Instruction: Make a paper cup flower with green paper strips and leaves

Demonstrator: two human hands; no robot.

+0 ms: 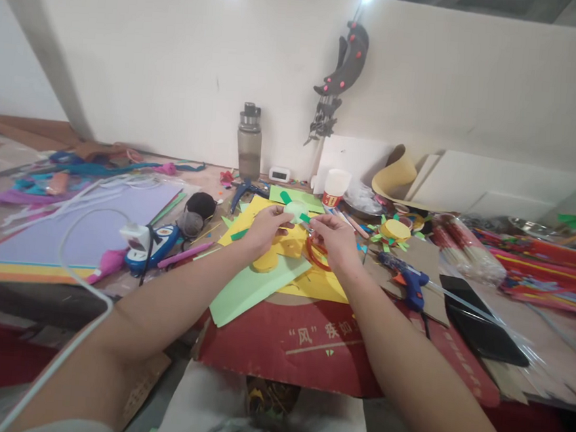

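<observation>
Between my two hands is a pale green round paper piece [296,211] with darker green strips sticking out at its upper left and right. My left hand [269,228] pinches its left edge. The fingers of my right hand [333,237] are closed on the green strip at its right side. Below them lie yellow paper pieces [265,260], a light green sheet [248,292] and a yellow sheet [320,285]. Orange-red scissor handles [316,254] show beside my right hand; their blades are hidden.
A blue glue gun [414,284] and a black phone [482,320] lie at the right. Behind stand a bottle [249,144] and a paper cup [336,185]. At the left are a power strip [153,249] with a white cable and purple sheets [94,229].
</observation>
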